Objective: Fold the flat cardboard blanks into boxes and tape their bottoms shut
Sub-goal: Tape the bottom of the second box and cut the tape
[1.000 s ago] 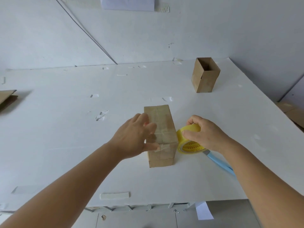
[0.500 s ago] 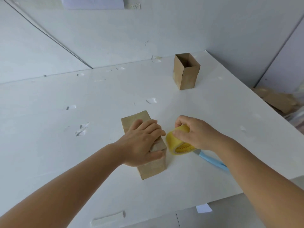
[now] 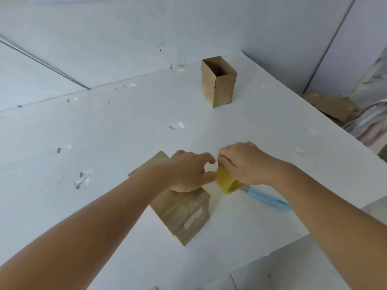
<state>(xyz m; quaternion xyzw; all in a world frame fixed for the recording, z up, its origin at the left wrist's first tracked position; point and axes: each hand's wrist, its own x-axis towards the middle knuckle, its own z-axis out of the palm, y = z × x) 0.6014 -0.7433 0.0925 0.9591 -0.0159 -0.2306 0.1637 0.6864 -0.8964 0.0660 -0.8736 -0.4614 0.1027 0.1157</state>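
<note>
A white desk [image 3: 104, 132] fills most of the frame, its surface dotted with small scraps of clear tape. Beyond its right edge, at the right of the frame, crumpled brown cardboard [image 3: 330, 105] lies on the floor. In the lower middle, a folded cardboard box [image 3: 184, 214] lies on its side on the desk, its taped end turned toward the bottom of the frame. A second box [image 3: 218, 81] stands upright and open-topped in the upper middle, well apart from the first. The left hand [image 3: 188, 174] rests over the lying box, its fingers curled and its thumb and fingertips meeting the tape roll [image 3: 227, 183] just right of the box; whether they pinch a tape end cannot be told. The right hand [image 3: 245, 162] grips that yellow roll from above, holding it just off the desk. A light blue cutter [image 3: 270, 198] lies on the desk right beside the roll, partly under the right wrist.
</note>
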